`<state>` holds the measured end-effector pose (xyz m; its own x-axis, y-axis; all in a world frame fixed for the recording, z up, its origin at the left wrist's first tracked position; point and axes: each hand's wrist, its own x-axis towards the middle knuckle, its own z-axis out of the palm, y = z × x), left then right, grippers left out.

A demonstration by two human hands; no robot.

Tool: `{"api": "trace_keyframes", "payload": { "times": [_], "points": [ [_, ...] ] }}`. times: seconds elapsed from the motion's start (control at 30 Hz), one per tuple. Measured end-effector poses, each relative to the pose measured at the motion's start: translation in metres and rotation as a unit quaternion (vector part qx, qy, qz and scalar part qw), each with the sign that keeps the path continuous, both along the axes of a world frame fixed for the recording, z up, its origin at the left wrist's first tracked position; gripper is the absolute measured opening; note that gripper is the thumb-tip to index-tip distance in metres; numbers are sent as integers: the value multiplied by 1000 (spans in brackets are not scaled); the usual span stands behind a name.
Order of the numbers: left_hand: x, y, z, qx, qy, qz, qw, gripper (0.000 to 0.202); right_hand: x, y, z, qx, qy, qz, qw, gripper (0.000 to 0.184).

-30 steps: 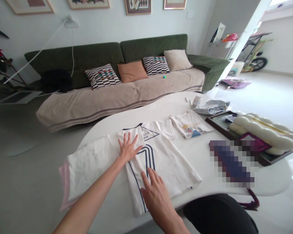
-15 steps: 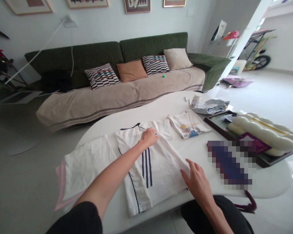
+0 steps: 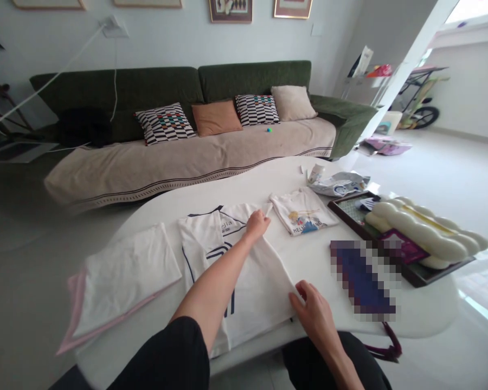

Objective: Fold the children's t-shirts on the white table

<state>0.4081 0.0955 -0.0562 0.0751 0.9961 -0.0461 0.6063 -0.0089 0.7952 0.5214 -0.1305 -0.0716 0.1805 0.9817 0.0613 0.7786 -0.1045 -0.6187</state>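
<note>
A white shirt (image 3: 264, 287) with dark navy stripes and piping lies on the table, one side folded inward. My left hand (image 3: 258, 223) reaches across it and pinches the sleeve at the far right, its fingers closed on the cloth. At the near right edge of the shirt is my right hand (image 3: 314, 310), thumb and fingers closed around the hem corner. To the left lies a folded white garment (image 3: 126, 276) over a pink cloth (image 3: 76, 303). A folded printed T-shirt (image 3: 303, 211) rests beyond my left hand.
The white table (image 3: 244, 181) has a curved edge. At its right stands a dark tray (image 3: 427, 279) holding a cream, puffy object (image 3: 427, 227). A pixelated item (image 3: 361, 279), a silver packet (image 3: 341, 184) and a white bottle (image 3: 317, 172) are nearby. Behind is a green sofa (image 3: 252, 76).
My left hand has moved from the shirt's upper middle to its right sleeve, which now stands pulled up. My right hand has closed on the shirt's edge. The view has shifted slightly.
</note>
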Motion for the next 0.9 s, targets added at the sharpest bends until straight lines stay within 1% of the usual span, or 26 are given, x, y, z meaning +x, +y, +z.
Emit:
{"api": "trace_keyframes", "payload": {
  "times": [0.03, 0.1, 0.17, 0.23, 0.3, 0.33, 0.37, 0.43, 0.47, 0.53, 0.57, 0.6, 0.63, 0.67, 0.7, 0.73, 0.77, 0.83, 0.9],
  "points": [
    [-11, 2, 5, 2, -39, 28, 999, 10, -5, -2, 7, 15, 16, 5, 1000, 8],
    [-42, 1, 13, -1, -123, 83, 989, 14, -18, -9, 21, 50, 46, 31, 997, 10],
    [-82, -9, 17, -15, -207, 133, 969, 16, -33, -17, 28, 78, 57, 95, 991, 16],
    [-123, -26, 15, -34, -280, 174, 944, 13, -47, -25, 26, 91, 36, 189, 977, 23],
    [-157, -45, 8, -50, -338, 210, 916, 8, -57, -30, 15, 86, -3, 277, 957, 34],
    [-169, -52, 3, -57, -362, 225, 903, 5, -60, -32, 8, 82, -22, 307, 948, 41],
    [-178, -57, -1, -63, -382, 238, 891, 3, -62, -34, 1, 78, -39, 326, 941, 49],
    [-187, -59, -9, -73, -411, 252, 873, 3, -63, -35, -10, 68, -66, 340, 936, 62],
    [-188, -56, -11, -75, -421, 255, 867, 7, -62, -35, -14, 63, -78, 343, 934, 64],
    [-185, -47, -12, -75, -435, 259, 859, 23, -60, -36, -15, 53, -98, 351, 930, 62],
    [-183, -41, -10, -68, -435, 261, 859, 34, -60, -37, -14, 49, -106, 357, 927, 60],
    [-181, -35, -8, -50, -422, 261, 867, 45, -59, -37, -12, 46, -112, 360, 925, 58],
    [-181, -29, -6, -21, -390, 253, 885, 53, -60, -38, -10, 45, -115, 359, 925, 58],
    [-182, -24, -4, 12, -335, 236, 912, 57, -61, -39, -8, 47, -117, 355, 926, 59],
    [-184, -20, -1, 40, -265, 210, 940, 57, -63, -41, -6, 51, -118, 348, 928, 61],
    [-188, -16, 0, 58, -194, 180, 963, 54, -65, -42, -4, 56, -118, 342, 931, 63],
    [-192, -14, 1, 64, -133, 154, 977, 50, -68, -44, -3, 61, -118, 337, 932, 64],
    [-201, -11, -1, 45, -70, 132, 988, 45, -75, -47, -2, 69, -119, 338, 931, 63],
    [-209, -12, -7, 31, -44, 143, 988, 43, -82, -51, -1, 69, -122, 350, 926, 57]
  ]
}}
